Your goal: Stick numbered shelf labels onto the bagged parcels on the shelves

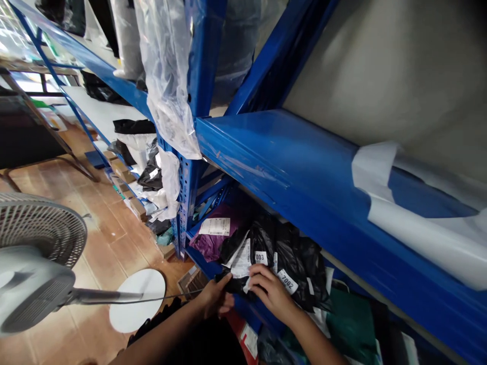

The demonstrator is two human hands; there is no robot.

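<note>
Roughly between left grip [218, 297] and right grip [271, 289] lies a white label [241, 261].

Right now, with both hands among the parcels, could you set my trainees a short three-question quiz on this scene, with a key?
1. Which is nearer the white paper label reading 7002: the left hand or the right hand?
2. True or false: the glossy purple plastic package bears no label.
3. Fill the gap: the round white fan base stands on the ____.

Key:
1. Right hand.
2. False; a white printed label shows.
3. Brown floor.
</note>
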